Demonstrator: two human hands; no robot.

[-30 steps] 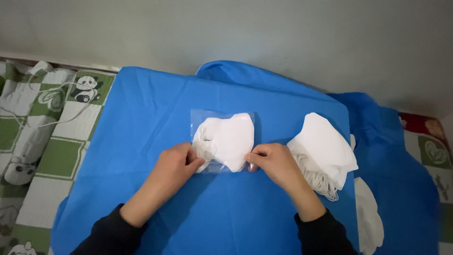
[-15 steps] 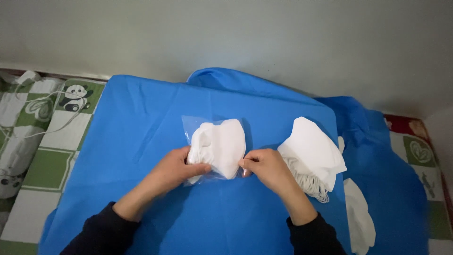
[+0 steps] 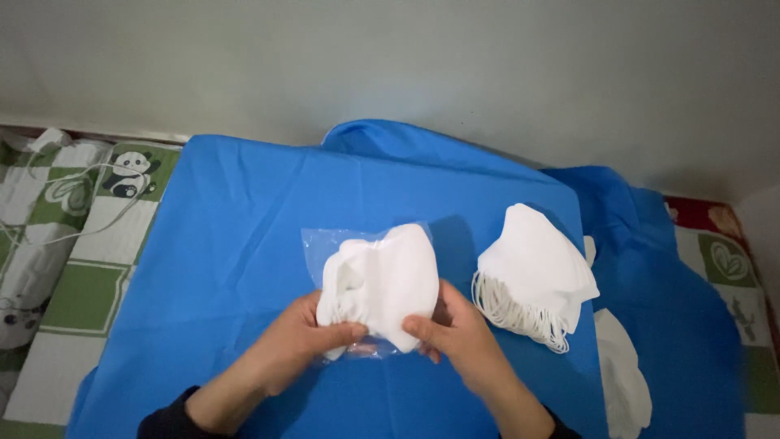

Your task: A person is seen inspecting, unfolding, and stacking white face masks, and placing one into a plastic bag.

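A folded white face mask (image 3: 388,280) lies on a clear plastic bag (image 3: 318,248) in the middle of a blue cloth (image 3: 236,211). My left hand (image 3: 309,335) pinches the mask's lower left edge, thumb on top. On the lower right edge sits my right hand (image 3: 451,329), gripping it the same way. Both hands rest low on the cloth, close together, with dark sleeves showing at the wrists.
A stack of white masks (image 3: 532,276) with ear loops lies to the right on the blue cloth. More white masks (image 3: 621,378) lie at the lower right. A green-and-white patterned sheet (image 3: 73,244) with a white cord (image 3: 97,183) lies left. A grey wall (image 3: 406,65) stands behind.
My hands have closed in together on the mask's lower edge and lifted it slightly over the plastic bag. The view has shifted a little.
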